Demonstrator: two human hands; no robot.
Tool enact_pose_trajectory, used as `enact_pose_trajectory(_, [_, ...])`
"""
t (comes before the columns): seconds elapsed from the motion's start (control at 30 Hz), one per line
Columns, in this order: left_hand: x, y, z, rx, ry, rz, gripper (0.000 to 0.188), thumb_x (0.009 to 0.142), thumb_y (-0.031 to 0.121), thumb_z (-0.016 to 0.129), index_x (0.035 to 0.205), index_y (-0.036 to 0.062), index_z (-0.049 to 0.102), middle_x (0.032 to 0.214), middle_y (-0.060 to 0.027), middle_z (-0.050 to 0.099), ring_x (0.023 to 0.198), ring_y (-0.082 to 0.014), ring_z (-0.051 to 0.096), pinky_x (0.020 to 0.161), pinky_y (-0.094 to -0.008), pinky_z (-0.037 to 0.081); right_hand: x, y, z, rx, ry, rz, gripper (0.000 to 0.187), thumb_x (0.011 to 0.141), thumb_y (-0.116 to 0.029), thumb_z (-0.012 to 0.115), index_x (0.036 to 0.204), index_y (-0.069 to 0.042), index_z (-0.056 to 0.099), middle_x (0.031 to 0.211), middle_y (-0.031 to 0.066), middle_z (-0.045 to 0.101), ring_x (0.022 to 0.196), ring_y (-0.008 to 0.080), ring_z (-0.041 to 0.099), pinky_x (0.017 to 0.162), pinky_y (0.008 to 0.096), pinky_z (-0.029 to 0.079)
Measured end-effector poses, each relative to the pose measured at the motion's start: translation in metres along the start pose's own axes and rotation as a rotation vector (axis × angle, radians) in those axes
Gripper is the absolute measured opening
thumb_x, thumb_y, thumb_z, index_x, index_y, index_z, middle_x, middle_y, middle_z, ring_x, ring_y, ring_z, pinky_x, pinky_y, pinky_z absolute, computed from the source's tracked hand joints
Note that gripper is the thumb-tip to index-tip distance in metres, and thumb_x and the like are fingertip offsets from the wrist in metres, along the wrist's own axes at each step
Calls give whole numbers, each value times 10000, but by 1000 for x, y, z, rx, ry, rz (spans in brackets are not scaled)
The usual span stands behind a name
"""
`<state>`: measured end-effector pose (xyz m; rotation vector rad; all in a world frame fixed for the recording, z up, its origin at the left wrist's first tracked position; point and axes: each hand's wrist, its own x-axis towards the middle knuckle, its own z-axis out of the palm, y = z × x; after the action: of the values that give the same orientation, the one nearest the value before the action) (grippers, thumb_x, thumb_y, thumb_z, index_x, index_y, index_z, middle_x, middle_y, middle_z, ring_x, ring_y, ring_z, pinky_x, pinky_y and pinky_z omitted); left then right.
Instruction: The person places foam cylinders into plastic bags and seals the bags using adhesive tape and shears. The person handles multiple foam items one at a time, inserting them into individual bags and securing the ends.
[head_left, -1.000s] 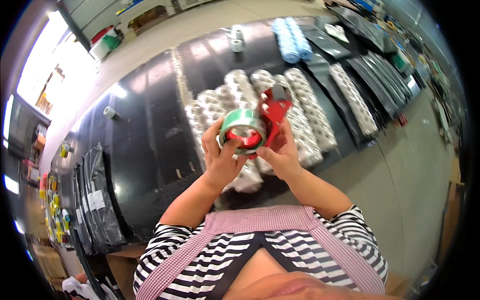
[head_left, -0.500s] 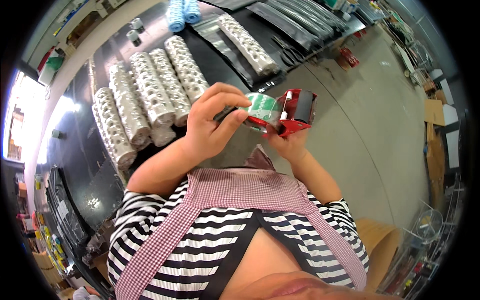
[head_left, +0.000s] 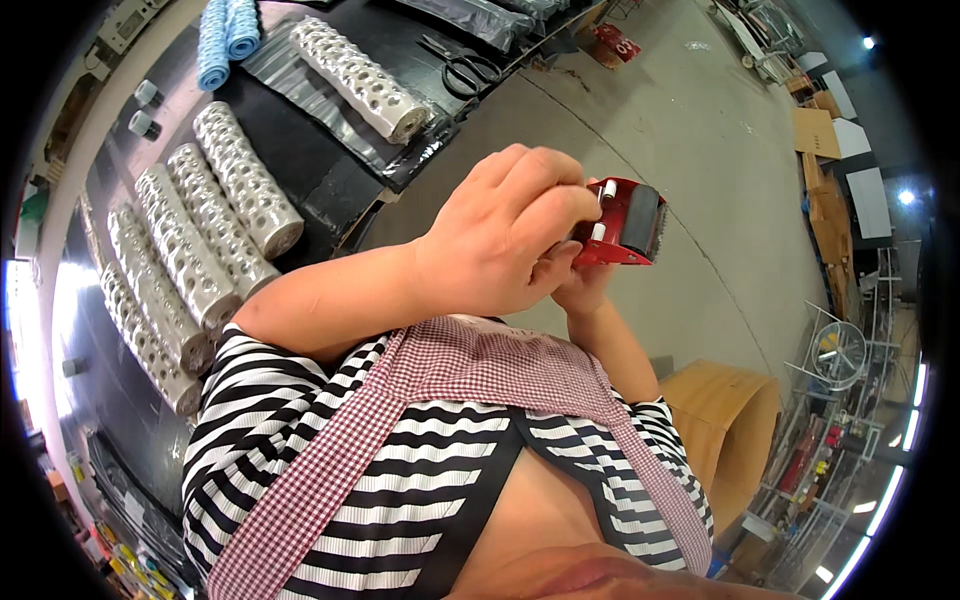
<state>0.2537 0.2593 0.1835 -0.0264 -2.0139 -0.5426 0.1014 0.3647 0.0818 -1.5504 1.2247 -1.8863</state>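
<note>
A red tape dispenser [head_left: 630,222] with a dark roller, small white rollers and a toothed edge is held up in front of my chest. My right hand [head_left: 585,287] grips it from below, partly hidden behind the other hand. My left hand [head_left: 508,225] is curled closed against the dispenser's left side, fingertips by the white rollers. It covers the tape roll, and what lies under its fingers does not show.
On the black table at left lie several grey perforated rolls in clear wrap [head_left: 187,245], with one more roll [head_left: 360,80] on a plastic sheet. Scissors [head_left: 468,72] lie near the table edge, blue rolls [head_left: 213,45] farther back. A wooden stool [head_left: 715,410] stands right.
My left hand has moved right across the tape roll, hiding the green-and-white roll seen before. The dispenser has shifted slightly right. My view has turned, so the table sits farther left.
</note>
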Motion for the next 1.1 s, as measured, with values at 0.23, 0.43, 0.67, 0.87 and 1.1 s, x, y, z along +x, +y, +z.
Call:
enact_pose_trajectory(0.23, [36, -71, -16, -328, -155, -308, 293, 776, 182, 777, 1030, 53, 708, 1047, -127, 560, 960, -302, 570, 827, -399, 506, 53, 50, -3, 124, 6, 209, 762, 853, -292, 826, 1416, -27, 387, 1354, 115, 501, 1226, 241, 534, 1002, 391, 489])
enact_pose_trajectory(0.43, [49, -128, -29, -425, -250, -453, 267, 829, 121, 765, 1085, 46, 757, 1026, -79, 512, 911, -192, 522, 809, -320, 459, 94, 86, -5, -334, 97, 50, 807, 794, -240, 878, 1410, -33, 398, 1326, 128, 530, 1148, 242, 581, 934, 378, 521])
enact_pose_trajectory(0.67, [42, -173, -34, -836, -329, -1029, 257, 878, 82, 750, 1130, 33, 757, 1046, -10, 543, 921, -88, 535, 826, -231, 440, 122, 108, -3, -739, 57, -85, 894, 679, -112, 923, 1413, -37, 418, 1180, 148, 627, 1039, 290, 653, 881, 374, 539])
enact_pose_trajectory(0.87, [33, -196, -20, -1112, 74, -1276, 132, 903, 84, 748, 999, 12, 693, 1044, -57, 647, 974, -136, 612, 912, -290, 487, 164, 137, -6, -723, 10, -268, 872, 674, -117, 913, 1405, -16, 451, 1106, 145, 631, 923, 296, 652, 787, 374, 537])
enact_pose_trajectory(1.1, [3, -207, 9, -756, 560, -1192, 155, 865, -8, 758, 865, 43, 612, 948, -76, 695, 859, -126, 647, 784, -275, 534, 155, 148, -13, -587, -149, -196, 878, 679, -119, 897, 1427, 13, 456, 1016, 157, 639, 796, 288, 639, 655, 353, 522])
